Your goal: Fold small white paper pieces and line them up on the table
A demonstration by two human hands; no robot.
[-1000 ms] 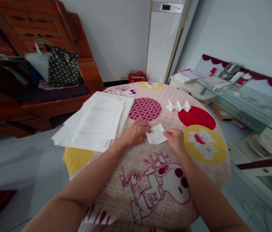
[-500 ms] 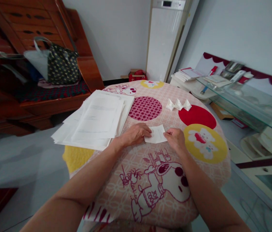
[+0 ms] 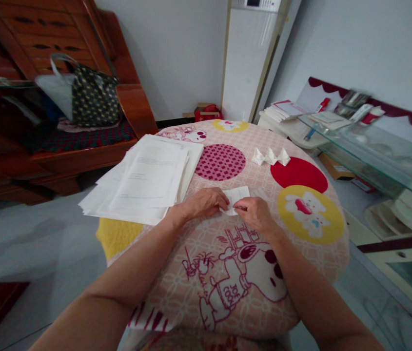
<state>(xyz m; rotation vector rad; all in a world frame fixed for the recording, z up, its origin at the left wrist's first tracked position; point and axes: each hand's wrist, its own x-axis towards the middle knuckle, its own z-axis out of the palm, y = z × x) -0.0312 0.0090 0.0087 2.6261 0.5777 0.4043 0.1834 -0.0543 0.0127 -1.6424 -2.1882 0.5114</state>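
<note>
A small white folded paper [image 3: 238, 194] lies on the round table's pink cartoon cloth [image 3: 227, 273]. My left hand [image 3: 206, 202] pinches its left edge with curled fingers. From the right, my right hand [image 3: 255, 213] has its fingertips pinched on the paper's lower right corner. Both hands rest on the cloth, close together, and hide much of the paper.
A thick stack of white sheets [image 3: 147, 180] overhangs the table's left side. Three small folded white paper shapes [image 3: 270, 157] sit farther back. A wooden bench with a patterned bag [image 3: 92, 100] stands left; a glass shelf [image 3: 374, 146] with clutter stands right.
My right hand has slid left over the paper, toward my left hand. More of the paper is covered than before.
</note>
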